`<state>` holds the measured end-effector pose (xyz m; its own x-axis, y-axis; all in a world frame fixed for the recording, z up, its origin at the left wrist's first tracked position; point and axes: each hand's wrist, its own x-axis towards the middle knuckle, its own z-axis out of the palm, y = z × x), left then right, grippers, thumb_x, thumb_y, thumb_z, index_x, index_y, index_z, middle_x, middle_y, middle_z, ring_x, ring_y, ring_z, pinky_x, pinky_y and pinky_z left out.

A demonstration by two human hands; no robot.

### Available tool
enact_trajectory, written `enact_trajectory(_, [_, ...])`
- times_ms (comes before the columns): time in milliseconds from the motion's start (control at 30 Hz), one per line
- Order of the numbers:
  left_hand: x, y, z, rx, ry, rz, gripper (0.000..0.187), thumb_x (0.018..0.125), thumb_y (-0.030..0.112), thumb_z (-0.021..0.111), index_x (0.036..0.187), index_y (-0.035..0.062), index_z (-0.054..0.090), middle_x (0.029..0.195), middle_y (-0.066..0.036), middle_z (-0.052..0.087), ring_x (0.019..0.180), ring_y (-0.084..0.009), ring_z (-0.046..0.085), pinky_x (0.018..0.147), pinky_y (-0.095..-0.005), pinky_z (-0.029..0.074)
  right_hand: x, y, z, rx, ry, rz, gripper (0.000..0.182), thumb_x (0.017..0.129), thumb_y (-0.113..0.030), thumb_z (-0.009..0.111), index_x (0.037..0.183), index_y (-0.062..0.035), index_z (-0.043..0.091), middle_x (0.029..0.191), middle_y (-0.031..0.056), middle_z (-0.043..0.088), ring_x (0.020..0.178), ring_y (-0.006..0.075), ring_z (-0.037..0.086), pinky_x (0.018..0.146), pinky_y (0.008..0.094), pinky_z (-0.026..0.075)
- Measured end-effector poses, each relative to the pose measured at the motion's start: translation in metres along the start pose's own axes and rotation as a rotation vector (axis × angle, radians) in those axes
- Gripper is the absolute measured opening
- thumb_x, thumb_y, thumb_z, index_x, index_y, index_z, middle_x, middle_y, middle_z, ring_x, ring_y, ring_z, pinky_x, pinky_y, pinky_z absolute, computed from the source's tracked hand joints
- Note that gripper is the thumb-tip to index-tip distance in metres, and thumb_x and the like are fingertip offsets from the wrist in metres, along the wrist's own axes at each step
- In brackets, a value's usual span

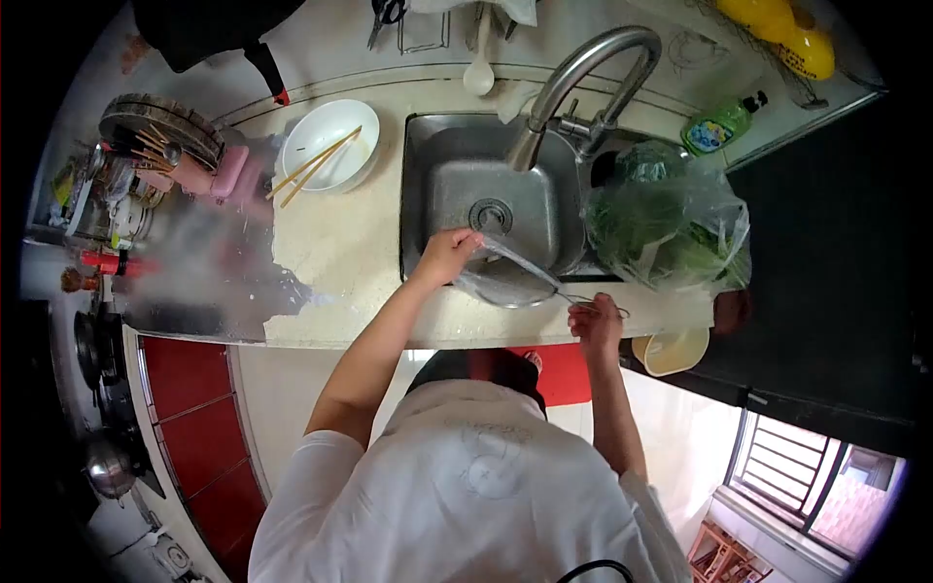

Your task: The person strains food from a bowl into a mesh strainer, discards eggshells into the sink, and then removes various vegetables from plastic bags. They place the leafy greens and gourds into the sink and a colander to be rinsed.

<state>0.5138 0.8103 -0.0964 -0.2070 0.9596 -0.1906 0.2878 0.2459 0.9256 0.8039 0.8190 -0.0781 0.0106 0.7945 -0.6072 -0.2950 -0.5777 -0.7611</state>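
A fine-mesh strainer [510,284] is held tilted over the front edge of the steel sink [457,189]. My left hand [449,257] pinches its rim at the far left side. Around the wire handle on the right, the fingers of my right hand [597,321] are closed. The sink's drain [491,216] shows just beyond the strainer. Above the basin arches the faucet [583,78], and I cannot make out any water running from it.
Left of the sink stands a white bowl [303,126] with chopsticks [326,160] across it. A plastic bag of greens [671,228] sits at the sink's right, before a green dish soap bottle [721,126]. A yellowish bin [673,352] is below the counter edge.
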Motion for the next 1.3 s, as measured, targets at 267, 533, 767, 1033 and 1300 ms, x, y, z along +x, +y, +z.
enact_trajectory(267, [0.005, -0.041, 0.001, -0.2, 0.107, -0.089, 0.028, 0.091, 0.028, 0.052, 0.09, 0.0036, 0.065, 0.068, 0.003, 0.056, 0.062, -0.0064, 0.044, 0.057, -0.0222, 0.037, -0.009, -0.02, -0.003, 0.111, -0.183, -0.081, 0.021, 0.091, -0.033, 0.041, 0.092, -0.0133, 0.047, 0.067, 0.0107, 0.06, 0.047, 0.0183, 0.052, 0.038, 0.027, 0.037])
enact_trajectory(533, [-0.017, -0.041, -0.005, -0.347, 0.085, -0.346, 0.032, 0.092, 0.032, 0.049, 0.087, 0.0063, 0.068, 0.054, 0.004, 0.044, 0.048, -0.0054, 0.035, 0.043, -0.0238, 0.029, -0.055, -0.073, 0.09, -0.508, -0.552, -0.645, 0.026, 0.095, -0.022, 0.042, 0.115, -0.0063, 0.047, 0.089, 0.0124, 0.058, 0.071, 0.0151, 0.061, 0.056, 0.0277, 0.05])
enact_trajectory(767, [-0.064, -0.047, 0.016, -0.476, 0.058, -0.322, 0.03, 0.093, 0.032, 0.049, 0.092, 0.0061, 0.065, 0.057, 0.004, 0.046, 0.051, -0.0053, 0.039, 0.047, -0.023, 0.032, -0.009, -0.025, 0.184, -1.628, -0.686, -1.373, 0.026, 0.083, -0.016, 0.056, 0.107, -0.0085, 0.056, 0.088, 0.0148, 0.052, 0.072, 0.0284, 0.061, 0.058, 0.0367, 0.051])
enact_trajectory(1033, [-0.08, -0.058, -0.002, -0.49, 0.088, -0.297, 0.028, 0.093, 0.031, 0.049, 0.094, 0.0077, 0.064, 0.06, 0.006, 0.044, 0.053, -0.0039, 0.038, 0.048, -0.0197, 0.031, 0.056, -0.014, 0.259, -1.219, -0.654, -1.22, 0.015, 0.084, -0.017, 0.056, 0.097, -0.0115, 0.058, 0.091, 0.0138, 0.057, 0.081, 0.0358, 0.058, 0.069, 0.0402, 0.049])
enact_trajectory(1300, [-0.085, -0.06, -0.008, -0.555, 0.123, -0.248, 0.016, 0.09, 0.015, 0.052, 0.091, 0.0044, 0.064, 0.064, 0.003, 0.051, 0.056, -0.0046, 0.044, 0.051, -0.0215, 0.038, -0.008, -0.009, 0.324, -1.171, -0.837, -1.75, 0.02, 0.078, -0.008, 0.052, 0.097, -0.0062, 0.054, 0.091, 0.0107, 0.055, 0.084, 0.0284, 0.058, 0.07, 0.0369, 0.049])
